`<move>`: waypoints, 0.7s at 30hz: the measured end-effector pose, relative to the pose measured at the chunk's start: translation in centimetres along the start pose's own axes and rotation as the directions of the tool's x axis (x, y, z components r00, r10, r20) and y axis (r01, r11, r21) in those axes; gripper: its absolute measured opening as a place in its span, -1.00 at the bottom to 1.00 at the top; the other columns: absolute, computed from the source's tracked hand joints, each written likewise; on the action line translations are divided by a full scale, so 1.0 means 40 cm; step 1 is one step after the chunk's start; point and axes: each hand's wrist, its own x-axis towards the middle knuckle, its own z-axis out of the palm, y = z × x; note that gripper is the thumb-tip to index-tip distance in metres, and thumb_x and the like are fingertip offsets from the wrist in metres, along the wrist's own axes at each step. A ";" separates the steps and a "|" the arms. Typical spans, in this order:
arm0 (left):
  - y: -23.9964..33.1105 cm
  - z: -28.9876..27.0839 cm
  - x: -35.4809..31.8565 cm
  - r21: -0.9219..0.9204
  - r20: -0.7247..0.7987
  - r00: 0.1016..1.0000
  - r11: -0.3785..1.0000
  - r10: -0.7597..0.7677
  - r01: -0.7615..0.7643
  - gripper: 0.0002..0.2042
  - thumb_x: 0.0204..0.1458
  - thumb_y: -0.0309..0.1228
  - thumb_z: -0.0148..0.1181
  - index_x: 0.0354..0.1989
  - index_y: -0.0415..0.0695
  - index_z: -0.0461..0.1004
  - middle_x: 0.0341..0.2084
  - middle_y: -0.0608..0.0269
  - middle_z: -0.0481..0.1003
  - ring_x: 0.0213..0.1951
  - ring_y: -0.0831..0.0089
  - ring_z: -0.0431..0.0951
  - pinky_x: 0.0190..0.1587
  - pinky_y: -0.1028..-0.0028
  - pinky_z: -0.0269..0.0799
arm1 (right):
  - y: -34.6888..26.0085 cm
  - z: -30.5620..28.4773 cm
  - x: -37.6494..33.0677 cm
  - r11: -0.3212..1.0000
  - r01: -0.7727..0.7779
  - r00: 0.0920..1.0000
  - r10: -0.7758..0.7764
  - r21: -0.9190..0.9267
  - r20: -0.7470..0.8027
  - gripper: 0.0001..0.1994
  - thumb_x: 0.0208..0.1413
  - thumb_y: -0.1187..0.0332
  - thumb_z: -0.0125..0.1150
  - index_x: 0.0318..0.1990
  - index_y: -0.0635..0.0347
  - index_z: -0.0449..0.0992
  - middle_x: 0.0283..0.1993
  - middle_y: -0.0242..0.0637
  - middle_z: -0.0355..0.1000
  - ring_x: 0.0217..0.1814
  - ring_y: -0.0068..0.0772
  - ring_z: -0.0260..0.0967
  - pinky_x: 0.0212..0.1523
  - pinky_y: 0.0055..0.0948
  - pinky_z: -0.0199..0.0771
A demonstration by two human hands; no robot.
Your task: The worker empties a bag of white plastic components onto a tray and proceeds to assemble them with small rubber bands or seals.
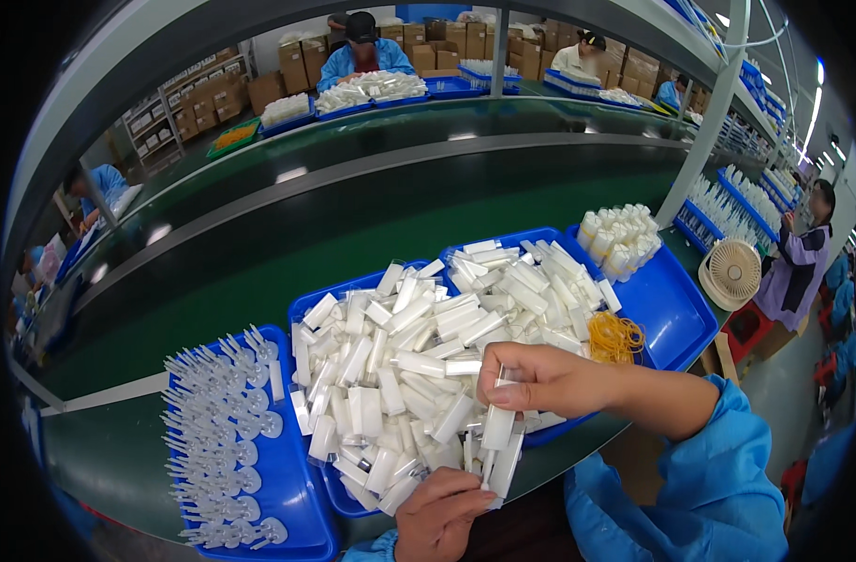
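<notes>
My right hand [554, 379] pinches the upper end of a white, flat-sided piece in a clear plastic sleeve [498, 429] between thumb and fingers. Below it, my left hand [437, 517] has its fingers closed at the lower end, by a thin white stem and a second sleeved piece [507, 464]. Whether the two pieces are joined, I cannot tell. Just beyond my hands lies a heap of similar white sleeved pieces [391, 361], filling two blue trays. Yellow rubber bands [615, 337] lie to the right of the heap, near my right wrist.
On the left, a blue tray [292, 482] holds rows of clear stemmed parts with round bases [245, 426]. Bundled white pieces [620, 242] stand in a blue tray [667, 304] at right, near a beige fan [730, 272]. A metal post [704, 131] rises beyond. Co-workers sit across the green bench.
</notes>
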 end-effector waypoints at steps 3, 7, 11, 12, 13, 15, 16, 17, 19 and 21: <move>0.005 0.030 -0.008 -0.225 -0.194 0.971 0.970 -0.137 0.091 -0.89 -0.11 -0.58 0.18 -0.38 -0.22 0.42 -0.29 0.04 0.32 -0.36 0.36 0.36 -0.30 0.48 0.32 | 0.012 0.037 -0.017 0.996 0.010 1.000 -0.012 0.086 0.028 -0.80 0.18 0.22 -0.05 -0.24 0.15 0.25 -0.42 -0.43 0.27 -0.35 -0.67 0.21 -0.34 -0.57 0.25; -0.006 0.013 -0.035 -0.131 -0.143 0.983 0.987 -0.116 0.097 -0.81 -0.13 -0.50 0.24 -0.34 -0.23 0.38 -0.27 0.04 0.28 -0.30 0.37 0.34 -0.26 0.49 0.31 | 0.019 0.077 -0.018 0.945 0.198 0.966 -0.143 -0.262 0.214 -0.76 0.19 0.17 -0.11 -0.28 0.16 0.30 -0.30 -0.27 0.28 -0.23 -0.44 0.24 -0.21 -0.45 0.21; -0.010 -0.023 -0.044 0.066 -0.015 0.999 0.997 0.035 -0.034 -0.72 -0.14 -0.49 0.26 -0.26 -0.22 0.32 -0.23 0.06 0.27 -0.24 0.36 0.34 -0.19 0.47 0.30 | -0.007 0.064 0.028 0.656 0.452 0.892 -0.311 -0.604 0.329 -0.68 0.19 0.13 -0.14 -0.11 0.19 0.34 -0.31 -0.22 0.31 -0.23 -0.26 0.26 -0.22 -0.40 0.22; -0.008 -0.024 -0.050 0.025 -0.046 0.999 1.000 0.006 -0.005 -0.71 -0.14 -0.49 0.26 -0.25 -0.21 0.32 -0.22 0.05 0.28 -0.23 0.36 0.34 -0.17 0.46 0.29 | -0.002 0.049 0.054 0.594 0.482 0.876 -0.318 -0.644 0.362 -0.65 0.18 0.12 -0.14 -0.06 0.19 0.33 -0.31 -0.21 0.33 -0.22 -0.23 0.27 -0.22 -0.38 0.24; -0.006 -0.022 -0.052 -0.021 -0.070 0.997 1.000 -0.022 0.020 -0.71 -0.13 -0.48 0.25 -0.24 -0.21 0.31 -0.20 0.03 0.29 -0.22 0.35 0.34 -0.15 0.45 0.29 | 0.001 0.033 0.076 0.526 0.506 0.863 -0.323 -0.684 0.389 -0.62 0.17 0.11 -0.13 0.00 0.19 0.33 -0.30 -0.20 0.35 -0.22 -0.19 0.29 -0.22 -0.36 0.25; -0.024 -0.028 -0.045 -0.060 -0.174 0.984 0.998 -0.040 0.030 -0.75 -0.11 -0.47 0.24 -0.27 -0.21 0.32 -0.16 0.01 0.30 -0.15 0.30 0.34 -0.09 0.41 0.27 | 0.000 0.012 0.124 0.644 0.339 0.933 -0.324 -0.686 0.156 -0.58 0.12 0.11 -0.05 0.06 0.16 0.30 -0.26 -0.17 0.40 -0.19 -0.16 0.33 -0.19 -0.32 0.30; -0.029 -0.030 -0.039 -0.076 -0.227 0.973 0.997 -0.049 0.032 -0.77 -0.09 -0.47 0.24 -0.29 -0.21 0.33 -0.14 0.00 0.31 -0.11 0.27 0.34 -0.07 0.39 0.26 | 0.003 0.003 0.150 0.699 0.260 0.948 -0.315 -0.666 0.039 -0.55 0.09 0.12 -0.01 0.09 0.15 0.28 -0.24 -0.15 0.42 -0.18 -0.14 0.35 -0.18 -0.29 0.33; -0.022 -0.028 -0.035 -0.023 -0.274 0.961 0.999 -0.032 0.027 -0.80 -0.06 -0.45 0.21 -0.31 -0.20 0.33 -0.09 -0.04 0.31 0.00 0.18 0.30 0.01 0.32 0.21 | 0.010 -0.006 0.173 0.601 0.175 0.963 -0.270 -0.780 0.009 -0.55 0.06 0.14 0.04 0.08 0.12 0.30 -0.21 -0.16 0.41 -0.16 -0.14 0.36 -0.17 -0.29 0.34; -0.016 -0.035 -0.035 0.007 -0.263 0.965 1.000 -0.009 0.011 -0.80 -0.06 -0.45 0.21 -0.30 -0.21 0.35 -0.08 -0.06 0.30 0.04 0.14 0.26 0.03 0.28 0.17 | 0.025 -0.014 0.217 0.360 -0.003 0.978 -0.193 -0.933 -0.077 -0.55 -0.02 0.19 0.14 0.07 0.08 0.33 -0.16 -0.16 0.40 -0.14 -0.13 0.36 -0.15 -0.30 0.36; -0.008 -0.039 -0.035 0.053 -0.270 0.962 0.999 0.026 -0.011 -0.80 -0.07 -0.44 0.22 -0.30 -0.21 0.38 -0.11 -0.05 0.33 0.06 0.10 0.25 0.05 0.23 0.15 | 0.016 -0.009 0.256 0.402 -0.047 0.997 -0.036 -0.915 -0.067 -0.56 -0.05 0.19 0.16 0.03 0.08 0.34 -0.15 -0.10 0.40 -0.15 -0.09 0.37 -0.14 -0.26 0.36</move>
